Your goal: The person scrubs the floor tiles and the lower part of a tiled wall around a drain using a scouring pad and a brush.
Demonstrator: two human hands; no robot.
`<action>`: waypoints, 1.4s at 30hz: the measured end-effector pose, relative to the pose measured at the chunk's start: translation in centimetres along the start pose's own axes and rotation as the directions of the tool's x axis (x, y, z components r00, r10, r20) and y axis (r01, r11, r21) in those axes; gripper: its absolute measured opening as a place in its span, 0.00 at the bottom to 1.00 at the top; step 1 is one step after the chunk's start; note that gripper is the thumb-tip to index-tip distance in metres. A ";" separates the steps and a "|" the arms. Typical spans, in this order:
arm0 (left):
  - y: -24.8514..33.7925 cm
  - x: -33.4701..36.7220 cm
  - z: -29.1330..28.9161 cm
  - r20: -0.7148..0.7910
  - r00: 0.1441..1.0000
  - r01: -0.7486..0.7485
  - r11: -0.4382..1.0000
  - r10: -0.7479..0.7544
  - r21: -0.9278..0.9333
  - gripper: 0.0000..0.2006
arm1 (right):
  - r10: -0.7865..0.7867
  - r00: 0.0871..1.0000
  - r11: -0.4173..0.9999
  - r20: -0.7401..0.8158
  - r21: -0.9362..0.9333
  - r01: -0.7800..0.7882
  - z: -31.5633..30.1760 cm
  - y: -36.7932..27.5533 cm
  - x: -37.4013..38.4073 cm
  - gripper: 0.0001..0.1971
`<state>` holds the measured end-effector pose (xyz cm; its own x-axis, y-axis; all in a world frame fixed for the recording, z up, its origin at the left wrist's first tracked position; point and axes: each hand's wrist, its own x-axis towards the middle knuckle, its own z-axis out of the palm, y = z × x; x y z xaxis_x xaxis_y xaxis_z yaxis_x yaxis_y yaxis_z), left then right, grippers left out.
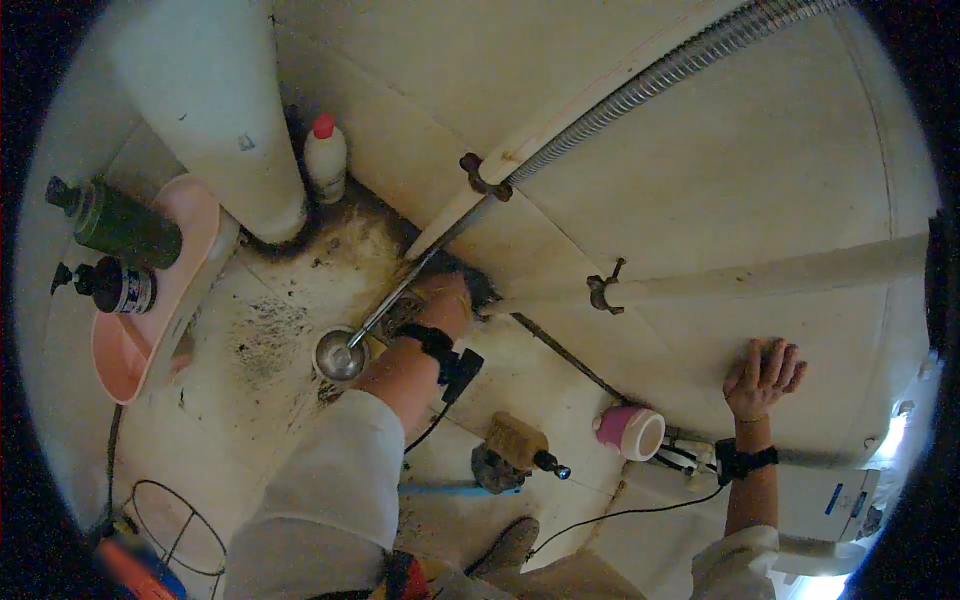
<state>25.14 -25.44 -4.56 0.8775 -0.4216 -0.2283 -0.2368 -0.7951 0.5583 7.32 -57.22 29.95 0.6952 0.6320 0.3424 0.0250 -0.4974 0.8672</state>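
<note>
My left hand (447, 290) reaches down into the dark, dirty corner where the walls meet the floor. Its fingers are hidden there, so what they touch cannot be made out. Beside the wrist, a shiny metal tube (383, 312) slants down to a round, bowl-like metal piece (340, 356) on the stained floor. The tube continues up from a ribbed metal hose (640, 105) along a pale pipe. Off to the right, my right hand (765, 380) rests against the cream wall, fingers apart and slightly bent, holding nothing. Both wrists wear black straps with a cable.
A white bottle with red cap (325, 158) stands by a thick white pipe (215, 110). At left, a pink tray (125, 350) carries a green pump bottle (130, 228) and a dark jar (122, 286). A brown bottle (515, 442) and pink-and-white cup (630, 432) sit nearer me. Rusty clamps (604, 290) jut out.
</note>
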 end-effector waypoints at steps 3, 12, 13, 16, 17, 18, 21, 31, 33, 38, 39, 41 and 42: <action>-1.6 1.6 -0.9 0.008 0.995 0.099 0.984 -0.099 -0.146 0.17 | -0.007 1.000 1.000 -0.018 0.008 0.007 0.5 -0.1 0.3 0.20; 5.7 -2.2 -0.8 -0.519 0.855 -0.125 0.966 -0.012 -0.228 0.25 | 0.024 0.999 0.999 0.024 -0.040 -0.024 0.4 0.2 -0.6 0.20; 4.6 -0.4 2.7 -0.514 0.844 -0.151 0.851 -0.155 -0.503 0.25 | 0.018 1.000 0.999 0.008 -0.036 -0.018 0.4 0.0 -0.1 0.20; 3.5 1.8 5.2 -0.391 0.874 -0.136 0.627 -0.289 -0.767 0.25 | 0.029 1.000 1.000 -0.004 -0.011 -0.029 0.4 0.2 -0.7 0.19; 2.7 2.4 5.0 -0.321 0.899 -0.084 0.602 -0.298 -0.794 0.25 | 0.028 1.000 1.000 -0.002 -0.013 -0.029 0.3 0.1 -0.8 0.19; 1.8 3.0 4.6 -0.252 0.917 -0.030 0.579 -0.308 -0.814 0.24 | 0.025 1.000 1.000 -0.001 0.008 -0.025 0.4 0.0 -0.7 0.19; 0.6 3.5 4.6 -0.121 0.936 0.080 0.536 -0.331 -0.841 0.23 | 0.018 1.000 1.000 -0.019 0.022 -0.018 0.9 -0.4 0.1 0.19; -0.3 4.4 4.2 -0.243 0.912 -0.081 0.434 -0.332 -0.897 0.27 | 0.031 0.999 0.999 0.019 0.018 -0.031 0.2 -0.1 -0.5 0.19; -1.4 4.8 2.9 0.266 0.963 0.259 -0.123 -0.043 -0.958 0.27 | 0.028 0.999 1.000 0.023 0.001 -0.028 0.4 -0.1 -0.4 0.19; 1.9 1.7 7.6 -0.364 0.849 -0.435 0.898 0.384 -0.065 0.19 | 0.031 0.999 0.999 -0.035 0.035 -0.029 0.8 -0.7 0.3 0.19; 4.0 1.3 6.5 -0.357 0.847 -0.446 0.892 0.394 -0.074 0.19 | 0.032 0.999 0.999 -0.035 0.012 -0.032 0.8 -0.3 -0.1 0.19; 8.9 -1.1 0.4 -0.202 0.979 -0.200 0.375 0.033 -0.905 0.19 | 0.037 0.999 0.999 -0.021 -0.021 -0.037 0.2 0.3 -1.0 0.19; 8.8 -1.3 -1.6 -0.212 0.977 -0.208 0.377 0.032 -0.903 0.19 | 0.036 0.999 0.999 -0.016 -0.016 -0.036 0.3 0.2 -0.8 0.19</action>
<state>22.58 -31.17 1.92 0.9379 -0.3450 -0.0365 0.1047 0.1814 0.9778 6.98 -58.01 29.77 0.6842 0.6231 0.3790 -0.0116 -0.5103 0.8599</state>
